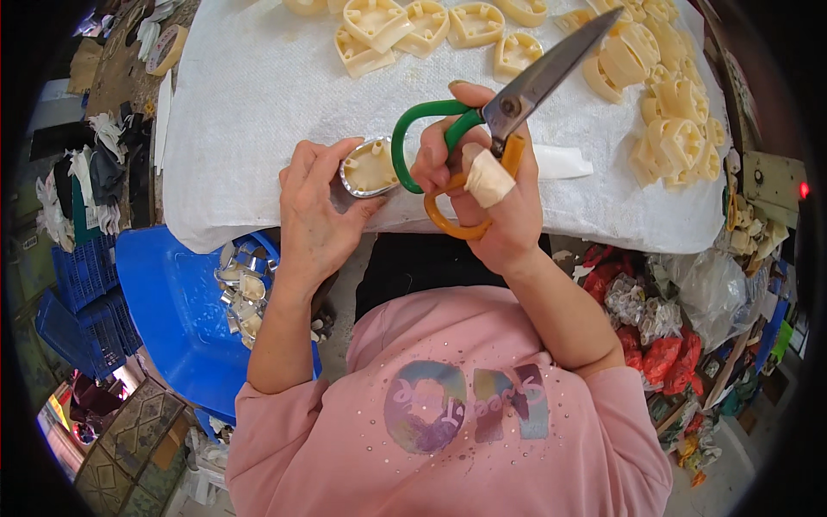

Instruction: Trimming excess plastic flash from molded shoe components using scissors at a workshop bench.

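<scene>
My left hand grips a small rounded part, cream plastic inside with a shiny silver rim, near the front edge of the white-covered table. My right hand is closed round a pair of scissors with one green and one orange handle loop. The blades are together and point away to the upper right. A beige wrap covers one finger of that hand. The scissors' green loop is close to the silver-rimmed part; whether they touch I cannot tell. Beyond my hands lie several loose cream plastic parts.
A white woven sheet covers the table. A heap of cream parts sits at its right. On the left below stands a blue tub with silver-rimmed pieces. Red and clear plastic bags crowd the lower right. A tape roll lies far left.
</scene>
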{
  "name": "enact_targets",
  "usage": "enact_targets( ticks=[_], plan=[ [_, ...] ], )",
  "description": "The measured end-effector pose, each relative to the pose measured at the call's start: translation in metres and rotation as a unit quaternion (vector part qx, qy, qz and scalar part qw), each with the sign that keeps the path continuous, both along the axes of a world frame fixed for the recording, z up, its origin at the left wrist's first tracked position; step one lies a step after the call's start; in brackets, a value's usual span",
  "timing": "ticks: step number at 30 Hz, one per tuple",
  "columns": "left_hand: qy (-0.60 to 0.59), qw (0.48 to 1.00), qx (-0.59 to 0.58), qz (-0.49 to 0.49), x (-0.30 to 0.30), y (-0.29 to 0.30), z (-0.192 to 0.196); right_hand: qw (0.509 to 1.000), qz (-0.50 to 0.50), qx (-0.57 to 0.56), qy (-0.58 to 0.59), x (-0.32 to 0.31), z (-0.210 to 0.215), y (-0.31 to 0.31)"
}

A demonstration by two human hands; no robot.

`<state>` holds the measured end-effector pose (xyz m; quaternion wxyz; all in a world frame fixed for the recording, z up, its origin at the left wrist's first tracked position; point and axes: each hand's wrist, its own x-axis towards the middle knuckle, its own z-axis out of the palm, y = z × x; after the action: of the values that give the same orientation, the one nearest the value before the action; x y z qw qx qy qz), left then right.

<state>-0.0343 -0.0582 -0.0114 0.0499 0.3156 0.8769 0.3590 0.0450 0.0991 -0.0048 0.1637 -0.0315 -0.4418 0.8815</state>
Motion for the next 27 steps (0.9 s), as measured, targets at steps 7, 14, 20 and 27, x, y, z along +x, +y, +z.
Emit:
enact_targets(
  ticks=[7,14,20,27],
  plan=[
    [0.0,1.0,-0.006,0.009,-0.001,-0.001,0.0,0.997,-0.004,-0.056,0.06,0.001,0.019,0.014],
    [-0.018,1.0,-0.003,0.01,-0.003,-0.002,-0.003,0.999,0.021,0.006,0.024,-0.006,0.006,0.01],
    [-0.04,0.999,0.006,0.014,-0.002,-0.002,0.0,0.998,0.04,0.048,-0.019,-0.007,0.006,0.003],
    [-0.043,0.999,0.004,0.01,-0.001,-0.004,0.0,0.996,-0.049,0.03,0.067,-0.03,0.024,0.017]
  ],
)
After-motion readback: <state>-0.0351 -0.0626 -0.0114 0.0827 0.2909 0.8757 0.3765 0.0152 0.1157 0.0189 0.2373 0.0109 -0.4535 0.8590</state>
